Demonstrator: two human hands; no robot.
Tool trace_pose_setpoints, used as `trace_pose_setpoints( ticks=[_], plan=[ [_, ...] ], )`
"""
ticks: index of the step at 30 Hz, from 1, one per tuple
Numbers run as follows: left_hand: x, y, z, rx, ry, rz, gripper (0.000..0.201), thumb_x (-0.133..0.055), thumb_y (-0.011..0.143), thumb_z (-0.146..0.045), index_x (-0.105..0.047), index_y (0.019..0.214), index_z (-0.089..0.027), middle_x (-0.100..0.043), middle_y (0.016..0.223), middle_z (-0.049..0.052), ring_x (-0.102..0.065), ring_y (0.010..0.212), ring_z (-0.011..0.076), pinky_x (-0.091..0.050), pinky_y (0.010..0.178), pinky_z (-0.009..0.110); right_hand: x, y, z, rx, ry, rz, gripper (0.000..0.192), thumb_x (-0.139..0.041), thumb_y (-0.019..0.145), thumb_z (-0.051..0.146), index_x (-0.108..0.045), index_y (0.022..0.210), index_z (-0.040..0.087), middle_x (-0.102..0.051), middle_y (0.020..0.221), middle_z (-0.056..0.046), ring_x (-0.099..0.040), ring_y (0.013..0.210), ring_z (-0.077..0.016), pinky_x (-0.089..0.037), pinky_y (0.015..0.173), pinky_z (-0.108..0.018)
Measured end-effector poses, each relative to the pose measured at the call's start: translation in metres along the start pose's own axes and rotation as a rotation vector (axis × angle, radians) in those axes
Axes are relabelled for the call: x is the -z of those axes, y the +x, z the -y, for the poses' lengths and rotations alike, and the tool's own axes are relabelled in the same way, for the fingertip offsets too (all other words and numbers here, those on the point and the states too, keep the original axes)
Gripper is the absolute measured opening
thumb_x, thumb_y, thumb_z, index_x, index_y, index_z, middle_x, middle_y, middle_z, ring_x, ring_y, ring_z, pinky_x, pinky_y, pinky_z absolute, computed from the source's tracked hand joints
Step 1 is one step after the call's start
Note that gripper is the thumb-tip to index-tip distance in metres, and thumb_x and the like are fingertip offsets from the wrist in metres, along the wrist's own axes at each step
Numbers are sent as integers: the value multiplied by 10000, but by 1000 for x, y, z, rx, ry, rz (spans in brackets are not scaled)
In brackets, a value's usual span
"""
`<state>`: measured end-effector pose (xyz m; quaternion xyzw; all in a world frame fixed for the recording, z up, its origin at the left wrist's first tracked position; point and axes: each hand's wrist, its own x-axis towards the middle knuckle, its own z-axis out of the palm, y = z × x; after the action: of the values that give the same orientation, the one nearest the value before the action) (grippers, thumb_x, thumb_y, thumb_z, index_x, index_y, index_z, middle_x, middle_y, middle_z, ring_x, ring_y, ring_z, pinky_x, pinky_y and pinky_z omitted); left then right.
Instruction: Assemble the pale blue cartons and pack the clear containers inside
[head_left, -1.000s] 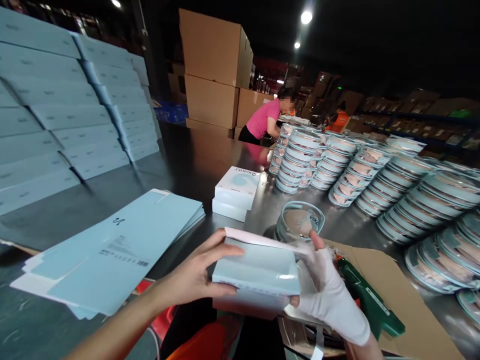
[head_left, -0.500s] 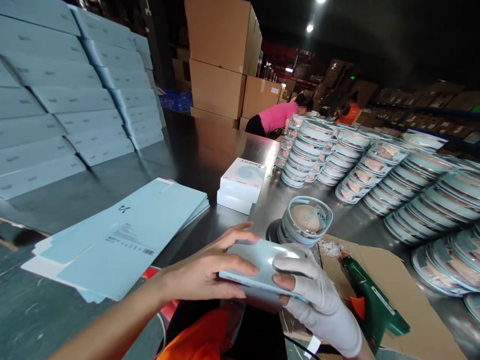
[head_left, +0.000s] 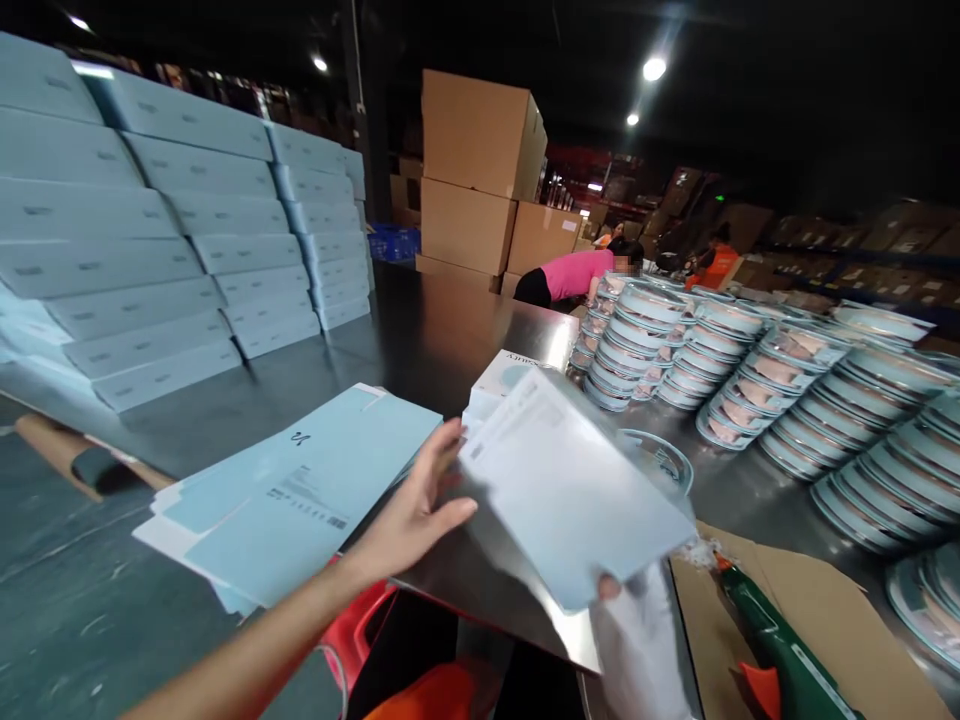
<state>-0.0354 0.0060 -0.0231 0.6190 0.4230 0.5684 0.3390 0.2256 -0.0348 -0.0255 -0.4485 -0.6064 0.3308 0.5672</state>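
Pale-blue rectangular card carton (head_left: 574,490): tilted in the air over the near part of the grey metal bench (head_left: 431,325), blurred; whether it is flat or has depth cannot be told.
Right hand (head_left: 637,640): in a white glove with a bare thumb tip, grips the carton by its near edge, thumb on the face; its other fingers are hidden.
Left hand (head_left: 412,510): bare, fingers spread wide, thumb apart, just beside the carton's left edge; contact is unclear.
Behind the carton: a small white box with dark lettering (head_left: 504,372) and a round clear pack with a blue rim (head_left: 671,455), both partly covered.
Left of the hands: a pile of flat pale-blue card sheets (head_left: 300,490).
Right: a green glue gun (head_left: 776,630) on a brown cardboard sheet (head_left: 840,600).
Done: the stacked pale-blue boxes (head_left: 150,220) look made up.
Left over: the flat sheets look unfolded, and many stacks of round clear packs (head_left: 637,340) stand unboxed.
Beyond: a person in a pink top (head_left: 574,272), bending.
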Motion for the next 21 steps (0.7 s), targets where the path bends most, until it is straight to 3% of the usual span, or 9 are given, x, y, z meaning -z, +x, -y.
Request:
trace_pose_setpoints(
  ticks=[2,3,4,7,10,14,17,19,21],
  plan=[
    [42,13,1,-86,545,-92,616,-618,956,-447,-420,1487,-206,-465,1573,178,-406,1500,350,-379,1205,534,-6,51,25,71,-311,-75,572,-721,861,460,-530,1339,211,-763,1148,-108,-737,1050,-271,-624,881,-399],
    [65,19,3,-62,846,-147,545,-603,951,-417,-492,1427,-178,-503,1540,198,-356,1523,382,-335,1219,574,-11,80,36,129,-551,-122,667,-788,794,423,-505,1353,195,-755,1148,-113,-738,993,-278,-626,839,-396],
    [87,23,6,40,1115,-174,500,-550,973,-421,-519,1400,-165,-515,1531,209,-327,1532,411,-341,1202,608,-17,108,45,186,-866,-93,712,-770,814,425,-465,1416,197,-731,1232,-121,-714,1066,-288,-611,878,-417],
    [134,28,17,213,1285,-232,494,-541,972,-475,-630,1206,-49,-620,1362,318,-396,1427,585,-391,1057,762,-50,176,52,299,-1086,54,683,-819,774,243,-539,1394,189,-616,1456,-145,-554,1331,-337,-513,1045,-462],
    [144,24,32,342,1330,-250,578,-520,966,-578,-678,960,-22,-718,1125,334,-616,1178,600,-507,900,736,-84,207,36,346,-1198,192,673,-844,737,184,-595,1363,197,-570,1526,-132,-501,1362,-374,-505,1026,-490],
    [140,27,32,443,1386,-285,627,-467,979,-627,-676,937,-37,-729,1120,301,-674,1144,529,-570,884,620,-95,203,25,375,-1286,242,666,-827,789,321,-588,1397,190,-547,1546,-152,-483,1360,-424,-500,999,-542],
    [145,31,6,459,1400,-339,695,-370,1015,-625,-617,1134,14,-716,1149,292,-717,1097,475,-604,827,528,-79,169,46,449,-1278,166,633,-722,879,345,-523,1446,145,-491,1576,-176,-421,1406,-423,-437,1065,-553],
    [147,26,-19,453,1392,-374,704,-312,1034,-609,-541,1265,16,-735,1087,257,-757,986,458,-609,733,488,-67,132,68,627,-1210,21,478,-612,949,314,-528,1387,142,-603,1407,-183,-528,1268,-354,-448,1028,-488],
    [140,9,-43,386,1378,-380,625,-353,1028,-599,-529,1294,-61,-764,956,182,-767,919,444,-589,710,465,-59,87,87,978,-1070,-227,274,-578,962,291,-571,1217,189,-665,1044,-119,-598,914,-285,-475,807,-425]
  ],
)
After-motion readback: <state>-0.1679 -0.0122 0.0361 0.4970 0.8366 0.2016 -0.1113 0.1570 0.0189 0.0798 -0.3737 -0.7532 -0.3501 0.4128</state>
